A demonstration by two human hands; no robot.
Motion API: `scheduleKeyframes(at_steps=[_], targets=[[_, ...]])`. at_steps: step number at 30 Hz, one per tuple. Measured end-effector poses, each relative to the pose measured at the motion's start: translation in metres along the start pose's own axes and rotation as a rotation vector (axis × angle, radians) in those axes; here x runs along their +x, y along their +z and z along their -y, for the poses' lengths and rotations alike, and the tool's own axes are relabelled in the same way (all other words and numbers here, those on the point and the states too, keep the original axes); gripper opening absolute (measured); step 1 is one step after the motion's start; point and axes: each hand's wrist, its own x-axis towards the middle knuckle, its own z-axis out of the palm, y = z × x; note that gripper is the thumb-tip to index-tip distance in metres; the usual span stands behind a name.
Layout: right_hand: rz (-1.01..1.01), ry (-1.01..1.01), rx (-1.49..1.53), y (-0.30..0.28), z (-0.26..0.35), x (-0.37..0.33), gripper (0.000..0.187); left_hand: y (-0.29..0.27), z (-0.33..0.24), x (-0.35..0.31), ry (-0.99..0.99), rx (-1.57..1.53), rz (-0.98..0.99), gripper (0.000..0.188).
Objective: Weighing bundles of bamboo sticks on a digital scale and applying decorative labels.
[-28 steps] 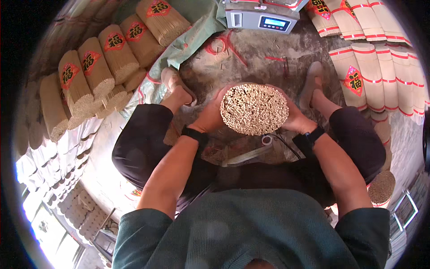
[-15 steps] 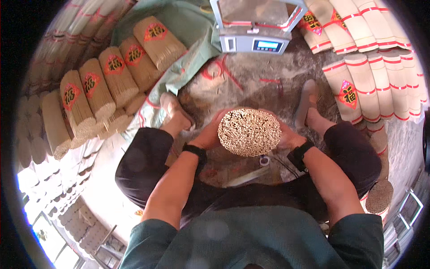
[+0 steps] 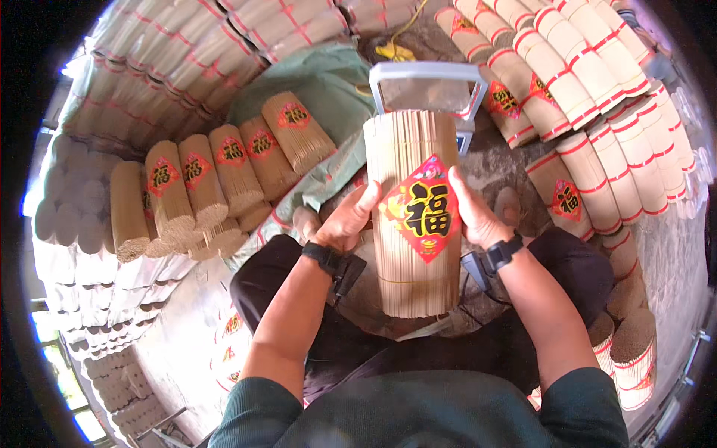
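Note:
Upright between my hands is a thick bundle of thin tan sticks (image 3: 418, 295), tied with thin bands near its top and bottom. A red diamond label (image 3: 427, 243) with a large black and gold character faces me. My left hand (image 3: 349, 216) presses on the bundle's left side, thumb along the edge. On the opposite side my right hand (image 3: 478, 213) grips it the same way, thumb beside the label. Fingers of both hands are partly hidden behind the bundle. Black bands circle both wrists.
Behind the bundle stands a grey-framed scale (image 3: 429, 71), partly covered. Similar labelled bundles (image 3: 196, 183) lie in a row on green sheeting (image 3: 340, 160) at left. Paper-wrapped bundles with red bands (image 3: 609, 168) are stacked at right. A yellow item (image 3: 394, 52) lies beyond the scale.
The bundle was end-on toward me, low between my feet. Now it is raised and tipped so its labelled side faces me. Both hands stayed on it, and the head view has shifted.

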Motion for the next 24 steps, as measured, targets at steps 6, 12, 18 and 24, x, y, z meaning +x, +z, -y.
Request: scheduleKeyframes(at_steps=[6,12,18,24], targets=[[0.131,0.048,0.113,0.060,0.066,-0.020,0.070,0.003,-0.016,-0.030,0.026,-0.554,0.141,0.094],[0.269,-0.177,-0.427,0.076,0.093,-0.039,0.080,0.020,0.000,-0.038,0.087,-0.774,0.174,0.092],[0.040,-0.917,-1.475,0.133,0.141,-0.087,0.102,0.034,-0.024,-0.048,0.179,-0.731,0.339,0.097],[0.303,-1.002,-2.051,0.142,0.124,-0.082,0.101,0.040,-0.032,-0.050,0.209,-0.669,0.364,0.095]])
